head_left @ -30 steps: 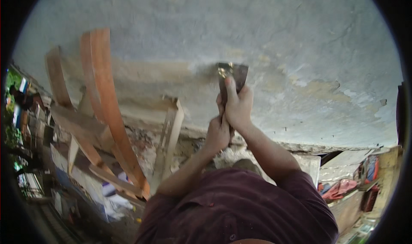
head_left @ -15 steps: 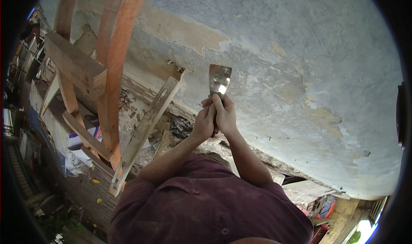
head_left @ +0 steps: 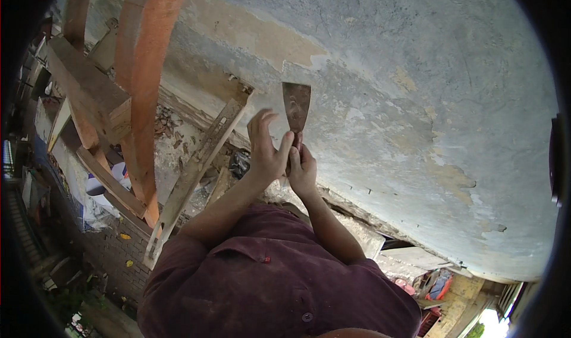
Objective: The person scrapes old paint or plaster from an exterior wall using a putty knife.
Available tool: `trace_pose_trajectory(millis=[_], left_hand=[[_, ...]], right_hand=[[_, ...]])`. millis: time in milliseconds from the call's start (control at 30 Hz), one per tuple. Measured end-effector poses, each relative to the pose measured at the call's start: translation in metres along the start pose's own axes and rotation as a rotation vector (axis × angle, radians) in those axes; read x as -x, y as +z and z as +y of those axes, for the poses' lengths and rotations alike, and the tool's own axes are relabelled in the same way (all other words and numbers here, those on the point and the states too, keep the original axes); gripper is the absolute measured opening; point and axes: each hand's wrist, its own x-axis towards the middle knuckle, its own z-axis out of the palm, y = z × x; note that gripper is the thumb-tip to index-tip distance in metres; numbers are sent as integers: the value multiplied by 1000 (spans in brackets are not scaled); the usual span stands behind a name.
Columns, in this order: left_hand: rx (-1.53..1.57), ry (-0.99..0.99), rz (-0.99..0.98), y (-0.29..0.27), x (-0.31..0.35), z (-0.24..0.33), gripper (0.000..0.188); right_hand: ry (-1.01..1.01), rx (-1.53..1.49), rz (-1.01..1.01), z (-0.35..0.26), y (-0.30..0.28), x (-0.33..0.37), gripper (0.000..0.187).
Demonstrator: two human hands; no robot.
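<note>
A scraper (head_left: pixel 296 107) with a flat, flared metal blade points away from me, in front of the wall. Its handle is in my right hand (head_left: pixel 304 170), whose fingers are closed around it. My left hand (head_left: pixel 267 147) is beside the handle, fingers raised and spread apart, thumb close to the top of the handle. Whether that thumb touches it I cannot tell. Beyond the blade stretches a grey-blue plastered wall (head_left: pixel 380 118) with peeling, tan bare patches.
On the left stand reddish wooden posts (head_left: pixel 143 70) with a crosspiece (head_left: pixel 89 82). A pale plank (head_left: pixel 193 180) leans against the wall's base. Behind it are rubble and a dark plastic bag (head_left: pixel 239 163). Brick paving (head_left: pixel 122 257) lies lower left. Stacked clutter (head_left: pixel 440 284) stands lower right.
My left hand has come off its two-handed grip and opened its fingers. The scraper's blade has turned from shiny to dull brown as seen. My right hand has shifted slightly lower, still holding it.
</note>
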Motion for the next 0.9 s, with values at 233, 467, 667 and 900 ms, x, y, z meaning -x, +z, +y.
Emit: trace_pose_trajectory(millis=[233,467,667,900], left_hand=[[-192,286,-319,20,-9,0,90],[-105,295,-166,20,-30,-7,94],[6,226,-325,11,-24,-4,96],[57,235,-346,0,-42,13,95]], right_hand=[[-454,312,25,21,0,-20,37],[-423,315,-75,-16,1,-36,36],[-371,93,81,6,28,-30,47],[-279,125,-18,-1,29,-16,39]])
